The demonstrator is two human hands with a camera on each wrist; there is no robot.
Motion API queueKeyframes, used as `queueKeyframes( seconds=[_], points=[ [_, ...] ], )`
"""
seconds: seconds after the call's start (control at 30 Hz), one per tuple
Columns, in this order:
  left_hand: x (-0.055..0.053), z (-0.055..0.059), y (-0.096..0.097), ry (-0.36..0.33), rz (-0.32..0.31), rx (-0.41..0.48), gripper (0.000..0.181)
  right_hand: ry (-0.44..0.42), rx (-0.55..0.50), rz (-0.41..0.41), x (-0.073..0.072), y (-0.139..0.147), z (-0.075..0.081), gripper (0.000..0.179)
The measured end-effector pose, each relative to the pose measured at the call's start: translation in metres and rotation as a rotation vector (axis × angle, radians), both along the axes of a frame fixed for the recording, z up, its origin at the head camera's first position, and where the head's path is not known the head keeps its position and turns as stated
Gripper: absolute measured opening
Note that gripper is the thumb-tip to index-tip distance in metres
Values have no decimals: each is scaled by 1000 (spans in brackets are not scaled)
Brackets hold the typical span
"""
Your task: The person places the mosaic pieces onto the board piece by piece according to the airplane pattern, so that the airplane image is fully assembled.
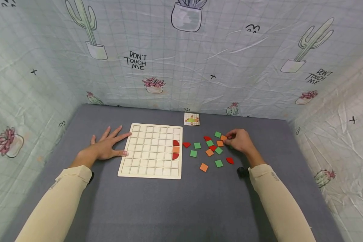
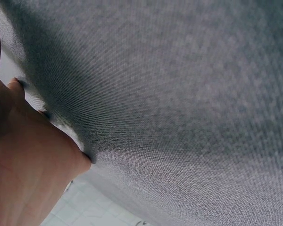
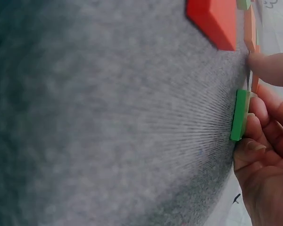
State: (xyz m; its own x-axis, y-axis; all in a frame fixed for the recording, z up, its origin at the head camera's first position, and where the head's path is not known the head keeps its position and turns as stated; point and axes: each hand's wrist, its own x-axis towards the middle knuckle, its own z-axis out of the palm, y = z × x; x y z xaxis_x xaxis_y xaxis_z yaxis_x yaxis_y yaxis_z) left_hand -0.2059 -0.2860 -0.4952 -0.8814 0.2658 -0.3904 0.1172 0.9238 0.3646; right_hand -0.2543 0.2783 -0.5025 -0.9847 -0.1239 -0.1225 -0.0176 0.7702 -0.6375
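Observation:
My left hand (image 1: 104,147) lies with fingers spread at the left side of a pale gridded board (image 1: 149,171), its index fingertip and thumb touching the board's edge. The left wrist view shows only part of this hand (image 2: 33,160) against the grey cloth. On the board's right column, an orange square (image 1: 175,149) sits between two red quarter-round tiles (image 1: 175,156). My right hand (image 1: 240,140) pinches an orange square tile (image 1: 223,137) between thumb and fingers, at the far side of the loose tiles. A green tile (image 3: 239,115) lies right by its curled fingers.
Several loose green squares (image 1: 197,145), orange squares (image 1: 204,167) and red tiles (image 1: 230,160) lie scattered right of the board. A small picture card (image 1: 192,119) with a coloured pattern lies behind it. A patterned curtain (image 1: 181,67) encloses the grey table (image 1: 157,208).

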Motion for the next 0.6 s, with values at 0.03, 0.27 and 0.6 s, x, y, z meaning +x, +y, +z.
queueKeyframes(
  seconds=[0.03,0.27,0.6],
  points=[
    [0,0,0,1,-1,1,97,2,1,4,0,0,0,28],
    [-1,3,1,-1,1,4,96,17,-14,20,2,0,5,27],
    [1,5,1,1,3,1,97,12,-15,148,5,-14,17,30]
  ],
)
